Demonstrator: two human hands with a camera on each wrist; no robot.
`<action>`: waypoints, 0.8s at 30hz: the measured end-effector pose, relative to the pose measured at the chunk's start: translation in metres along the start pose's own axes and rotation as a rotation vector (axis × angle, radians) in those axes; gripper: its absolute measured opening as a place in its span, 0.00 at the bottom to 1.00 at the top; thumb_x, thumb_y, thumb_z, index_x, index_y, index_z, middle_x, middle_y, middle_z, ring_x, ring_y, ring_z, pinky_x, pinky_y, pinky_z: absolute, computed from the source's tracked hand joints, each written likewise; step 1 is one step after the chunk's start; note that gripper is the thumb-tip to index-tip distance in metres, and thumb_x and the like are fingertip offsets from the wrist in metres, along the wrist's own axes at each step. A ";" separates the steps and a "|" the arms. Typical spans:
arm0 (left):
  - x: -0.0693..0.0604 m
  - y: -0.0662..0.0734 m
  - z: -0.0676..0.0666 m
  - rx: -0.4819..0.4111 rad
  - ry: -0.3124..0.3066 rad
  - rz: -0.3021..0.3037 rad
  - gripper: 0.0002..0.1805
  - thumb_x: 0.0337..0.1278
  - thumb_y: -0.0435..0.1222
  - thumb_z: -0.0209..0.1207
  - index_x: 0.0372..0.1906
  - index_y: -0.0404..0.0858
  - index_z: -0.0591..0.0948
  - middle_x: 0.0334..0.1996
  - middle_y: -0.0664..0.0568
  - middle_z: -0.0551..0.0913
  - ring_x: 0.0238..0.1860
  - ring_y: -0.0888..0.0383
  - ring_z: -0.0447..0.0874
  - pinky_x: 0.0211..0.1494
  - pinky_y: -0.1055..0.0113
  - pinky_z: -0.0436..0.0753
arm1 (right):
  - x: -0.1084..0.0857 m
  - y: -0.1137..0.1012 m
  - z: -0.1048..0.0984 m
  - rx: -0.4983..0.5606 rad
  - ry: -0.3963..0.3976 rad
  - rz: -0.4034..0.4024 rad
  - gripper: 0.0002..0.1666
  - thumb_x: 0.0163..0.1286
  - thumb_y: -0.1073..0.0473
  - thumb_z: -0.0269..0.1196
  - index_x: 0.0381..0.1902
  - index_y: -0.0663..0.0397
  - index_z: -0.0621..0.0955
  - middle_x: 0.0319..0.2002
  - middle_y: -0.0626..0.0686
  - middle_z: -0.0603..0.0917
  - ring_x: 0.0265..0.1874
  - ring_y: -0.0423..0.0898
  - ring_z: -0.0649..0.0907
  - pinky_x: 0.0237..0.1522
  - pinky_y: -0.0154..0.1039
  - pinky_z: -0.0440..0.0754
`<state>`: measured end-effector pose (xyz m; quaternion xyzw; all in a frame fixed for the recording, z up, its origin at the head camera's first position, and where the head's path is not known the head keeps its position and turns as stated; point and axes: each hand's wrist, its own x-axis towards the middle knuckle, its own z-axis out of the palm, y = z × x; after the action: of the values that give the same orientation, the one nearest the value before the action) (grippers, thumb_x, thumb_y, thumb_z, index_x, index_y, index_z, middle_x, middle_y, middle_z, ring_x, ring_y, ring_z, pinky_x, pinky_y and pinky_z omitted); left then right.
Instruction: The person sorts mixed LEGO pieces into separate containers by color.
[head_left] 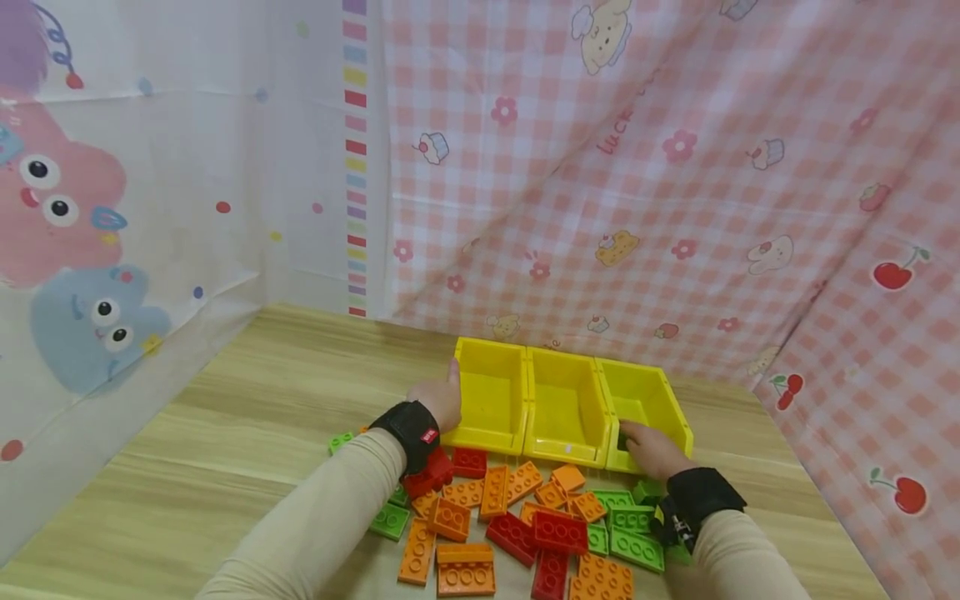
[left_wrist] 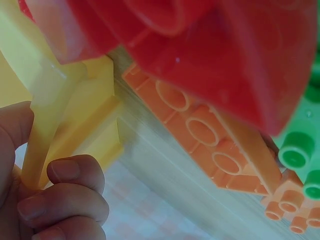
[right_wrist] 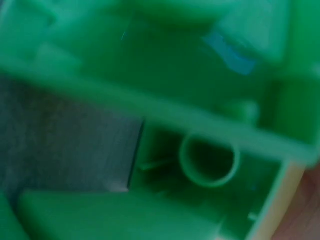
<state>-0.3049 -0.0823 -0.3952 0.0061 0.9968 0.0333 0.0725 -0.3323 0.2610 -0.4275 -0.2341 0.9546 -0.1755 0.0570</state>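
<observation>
Three joined yellow bins stand in a row at the back of the table: a left bin (head_left: 491,400), a middle bin (head_left: 567,408) and a right bin (head_left: 637,410). My left hand (head_left: 438,402) grips the left bin's outer side, thumb on one face and curled fingers (left_wrist: 77,192) on the other, as the left wrist view shows. At the front of the right bin, my right hand (head_left: 658,452) holds its low front wall, with part of the fingers hidden. Green bricks (right_wrist: 210,205) fill most of the blurred right wrist view.
In front of the bins lie loose toy bricks: orange bricks (head_left: 493,492), red bricks (head_left: 560,533) and green bricks (head_left: 636,547). A red brick (head_left: 429,475) sits under the left wrist. Pink checked cloth (head_left: 600,208) hangs behind the wood-grain table (head_left: 247,425).
</observation>
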 end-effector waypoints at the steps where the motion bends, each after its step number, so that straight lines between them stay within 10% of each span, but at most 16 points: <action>1: 0.001 0.000 0.001 -0.003 0.000 0.002 0.43 0.60 0.40 0.55 0.73 0.37 0.44 0.12 0.52 0.71 0.13 0.57 0.65 0.22 0.63 0.70 | -0.001 0.000 0.000 0.003 -0.007 0.003 0.23 0.69 0.69 0.47 0.59 0.75 0.69 0.58 0.72 0.69 0.58 0.69 0.68 0.56 0.59 0.65; 11: 0.003 -0.002 0.005 0.002 0.019 0.026 0.43 0.61 0.41 0.54 0.73 0.36 0.43 0.11 0.53 0.69 0.12 0.58 0.63 0.20 0.63 0.69 | -0.024 -0.007 -0.009 0.070 0.052 -0.040 0.23 0.71 0.69 0.44 0.62 0.72 0.67 0.64 0.71 0.62 0.61 0.68 0.63 0.57 0.60 0.63; 24: 0.003 -0.002 0.006 -0.017 0.022 0.050 0.44 0.60 0.42 0.55 0.73 0.34 0.44 0.11 0.51 0.72 0.13 0.56 0.67 0.23 0.59 0.72 | -0.102 -0.034 -0.004 0.009 0.091 -0.110 0.22 0.66 0.68 0.56 0.58 0.63 0.75 0.61 0.63 0.71 0.58 0.61 0.71 0.50 0.53 0.73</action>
<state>-0.3075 -0.0836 -0.4014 0.0299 0.9968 0.0437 0.0605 -0.2283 0.2816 -0.4085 -0.2776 0.9411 -0.1931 0.0050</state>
